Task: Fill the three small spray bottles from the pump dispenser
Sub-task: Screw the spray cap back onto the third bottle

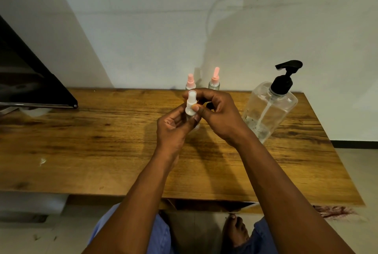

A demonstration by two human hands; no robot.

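Observation:
Above the middle of the wooden table (pixel 81 141) I hold a small clear spray bottle with a white spray top (pixel 191 103). My left hand (pixel 173 128) wraps the bottle's body from below. My right hand (pixel 216 110) has its thumb and fingers on the white top. Two more small bottles stand at the table's back edge by the wall: one with a pink spray top (pixel 190 81), one with a taller pink top (pixel 214 80). The large clear pump dispenser (pixel 270 108) with a black pump head stands to the right, a little liquid at its bottom.
A dark flat screen (pixel 30 81) leans over the table's back left. The white wall (pixel 184 28) runs right behind the bottles. The table's right edge ends just past the dispenser. My knees in blue cloth and a bare foot (pixel 235 231) show below the front edge.

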